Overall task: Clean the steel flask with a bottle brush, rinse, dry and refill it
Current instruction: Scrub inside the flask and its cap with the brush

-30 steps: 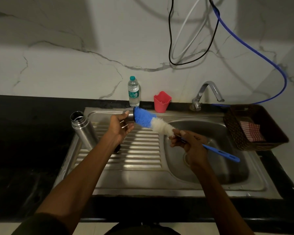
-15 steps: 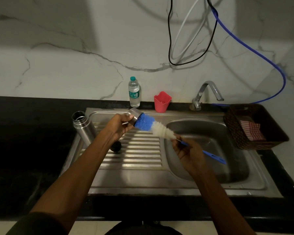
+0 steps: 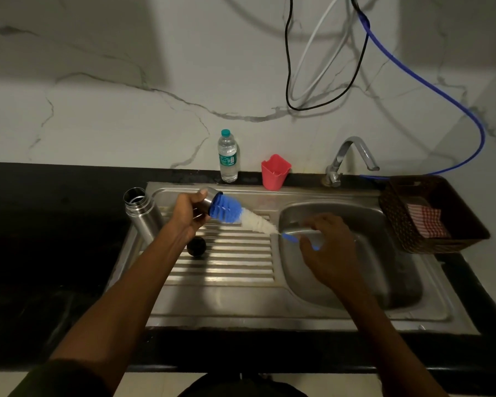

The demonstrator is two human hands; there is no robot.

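Brush [image 3: 241, 215] pushed deeper into left-hand [image 3: 187, 215] cup [image 3: 209, 198].

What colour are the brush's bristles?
Blue at the tip, white nearer the handle: the brush, seen in the head view.

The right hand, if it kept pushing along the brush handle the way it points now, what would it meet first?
Most likely the brush's white bristles, then the steel cap in the left hand. The right hand points up-left along the brush; depth is uncertain.
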